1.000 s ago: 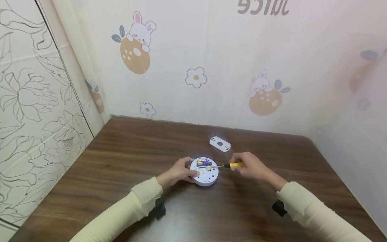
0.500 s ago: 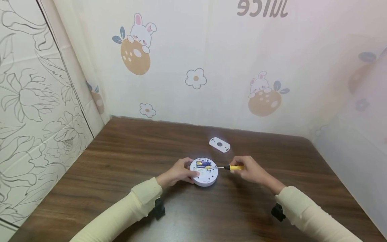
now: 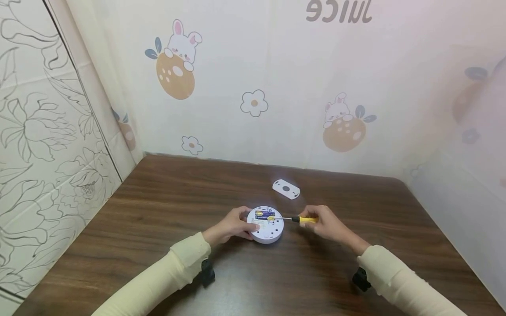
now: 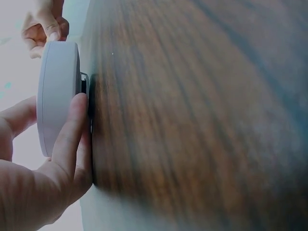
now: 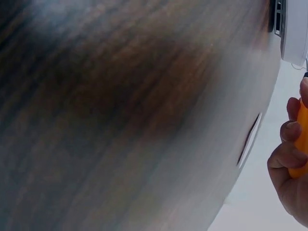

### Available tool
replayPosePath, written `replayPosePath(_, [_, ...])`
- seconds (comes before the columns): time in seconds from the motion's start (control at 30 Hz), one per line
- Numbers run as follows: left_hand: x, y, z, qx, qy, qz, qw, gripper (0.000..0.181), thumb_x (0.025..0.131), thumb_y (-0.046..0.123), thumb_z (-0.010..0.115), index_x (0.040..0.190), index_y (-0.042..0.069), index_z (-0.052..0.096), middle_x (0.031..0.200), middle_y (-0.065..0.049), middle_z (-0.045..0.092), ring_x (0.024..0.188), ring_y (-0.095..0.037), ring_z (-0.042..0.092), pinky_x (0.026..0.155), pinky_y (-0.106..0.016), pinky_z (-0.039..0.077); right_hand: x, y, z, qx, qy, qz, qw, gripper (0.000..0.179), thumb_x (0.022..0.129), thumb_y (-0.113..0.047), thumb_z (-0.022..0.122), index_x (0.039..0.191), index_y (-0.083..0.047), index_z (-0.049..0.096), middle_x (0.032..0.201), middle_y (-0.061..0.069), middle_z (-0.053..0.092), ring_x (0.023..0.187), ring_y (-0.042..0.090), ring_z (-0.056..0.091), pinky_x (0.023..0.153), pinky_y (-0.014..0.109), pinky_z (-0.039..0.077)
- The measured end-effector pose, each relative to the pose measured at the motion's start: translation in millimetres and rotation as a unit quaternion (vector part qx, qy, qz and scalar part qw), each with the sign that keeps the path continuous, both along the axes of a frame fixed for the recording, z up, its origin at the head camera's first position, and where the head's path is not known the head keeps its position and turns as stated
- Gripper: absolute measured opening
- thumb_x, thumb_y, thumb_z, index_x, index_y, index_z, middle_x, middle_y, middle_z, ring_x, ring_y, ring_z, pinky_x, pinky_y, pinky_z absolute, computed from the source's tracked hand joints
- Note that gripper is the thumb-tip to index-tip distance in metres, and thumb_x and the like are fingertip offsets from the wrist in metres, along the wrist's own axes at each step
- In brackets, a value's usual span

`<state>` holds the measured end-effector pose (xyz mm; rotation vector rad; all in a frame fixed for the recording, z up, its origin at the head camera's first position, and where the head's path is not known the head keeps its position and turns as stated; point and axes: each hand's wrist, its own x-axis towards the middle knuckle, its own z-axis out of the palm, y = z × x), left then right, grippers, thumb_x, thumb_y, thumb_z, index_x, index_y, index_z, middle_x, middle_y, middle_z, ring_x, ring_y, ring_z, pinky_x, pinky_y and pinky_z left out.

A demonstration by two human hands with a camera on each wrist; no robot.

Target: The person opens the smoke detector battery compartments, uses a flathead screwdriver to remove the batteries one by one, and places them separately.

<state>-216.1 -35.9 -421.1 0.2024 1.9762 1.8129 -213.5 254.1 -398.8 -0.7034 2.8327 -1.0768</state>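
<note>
In the head view my left hand point(image 3: 233, 226) grips a round white battery-powered device point(image 3: 266, 238), thumb on its upper face and fingers around its side. Dark blue and yellow batteries point(image 3: 264, 215) lie in the opened compartment of that face. My right hand point(image 3: 327, 222) holds a screwdriver by its yellow-and-black handle point(image 3: 309, 220), its thin metal shaft pointing left and its tip at the near battery's right end. The left wrist view shows the device point(image 4: 60, 91) edge-on, fingers on its underside. At the right wrist view's edge, curled fingers point(image 5: 286, 156) wrap the yellow handle point(image 5: 302, 137).
A white oblong plate point(image 3: 286, 189) with a dark round centre lies on the brown wooden table point(image 3: 189, 184), behind the device. Patterned curtains point(image 3: 221, 66) stand behind the table and at its sides. Black wrist cameras point(image 3: 207, 273) sit under both cuffs.
The screwdriver's handle has dropped slightly toward me, changing the shaft's tilt, while its tip stays at the battery compartment. My left hand keeps its hold on the device.
</note>
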Motion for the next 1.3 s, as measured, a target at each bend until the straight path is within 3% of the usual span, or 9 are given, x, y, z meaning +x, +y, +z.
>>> replayPosePath(0.37, [-1.3, -1.0, -1.2, -0.009, 0.001, -0.004, 0.9999, 0.050, 0.081, -0.004, 0.072, 0.125, -0.008, 0.048, 0.093, -0.018, 0.052, 0.069, -0.022, 0.062, 0.064, -0.037, 0.060, -2.7, 4, -8.9, -0.029, -0.004, 0.018, 0.9994, 0.007, 0.083, -0.003, 0.073, 0.084, -0.007, 0.068, 0.081, -0.003, 0.063, 0.074, 0.017, 0.053, 0.068, 0.028, 0.048])
replayPosePath(0.7, [-2.5, -0.9, -2.8, -0.012, -0.002, 0.000, 0.9999, 0.053, 0.081, -0.004, 0.072, 0.127, -0.007, 0.048, 0.094, -0.018, 0.052, 0.071, -0.023, 0.062, 0.064, -0.036, 0.060, -6.4, 7, -15.8, -0.058, -0.049, 0.022, 0.9969, 0.005, 0.084, -0.004, 0.072, 0.087, -0.004, 0.068, 0.083, 0.001, 0.063, 0.075, 0.019, 0.053, 0.069, 0.027, 0.046])
replayPosePath(0.77, [-2.6, -0.8, -2.7, -0.011, -0.003, 0.001, 0.9999, 0.053, 0.081, -0.004, 0.072, 0.127, -0.007, 0.047, 0.094, -0.018, 0.052, 0.071, -0.022, 0.062, 0.064, -0.036, 0.060, -2.3, 3, -8.0, -0.063, -0.056, 0.026, 0.9961, 0.005, 0.084, -0.002, 0.071, 0.087, -0.001, 0.067, 0.084, 0.003, 0.063, 0.075, 0.019, 0.053, 0.069, 0.027, 0.046])
replayPosePath(0.93, [-1.7, -1.2, -1.9, -0.010, -0.003, 0.000, 0.9999, 0.054, 0.081, -0.004, 0.071, 0.128, -0.007, 0.047, 0.094, -0.018, 0.052, 0.070, -0.022, 0.062, 0.064, -0.036, 0.060, -2.9, 3, -8.4, -0.078, -0.072, 0.039, 0.9936, 0.006, 0.085, -0.003, 0.070, 0.089, 0.000, 0.067, 0.086, 0.007, 0.063, 0.076, 0.020, 0.053, 0.069, 0.026, 0.046])
replayPosePath(1.0, [-1.4, -1.1, -1.7, -0.010, -0.005, 0.000, 0.9999, 0.054, 0.081, -0.004, 0.071, 0.128, -0.007, 0.047, 0.094, -0.019, 0.052, 0.070, -0.022, 0.062, 0.064, -0.036, 0.060, -7.7, 8, -17.0, -0.080, -0.075, 0.042, 0.9930, 0.007, 0.086, -0.006, 0.071, 0.089, -0.002, 0.067, 0.086, 0.005, 0.063, 0.076, 0.019, 0.054, 0.069, 0.026, 0.046])
replayPosePath(1.3, [-0.5, -0.5, -1.0, -0.012, -0.003, 0.000, 0.9999, 0.053, 0.082, -0.003, 0.071, 0.129, -0.007, 0.046, 0.093, -0.017, 0.052, 0.070, -0.022, 0.061, 0.063, -0.037, 0.060, -11.1, 11, -19.3, -0.083, -0.085, 0.054, 0.9914, 0.008, 0.086, -0.006, 0.070, 0.091, -0.001, 0.067, 0.087, 0.007, 0.063, 0.078, 0.023, 0.055, 0.071, 0.028, 0.047])
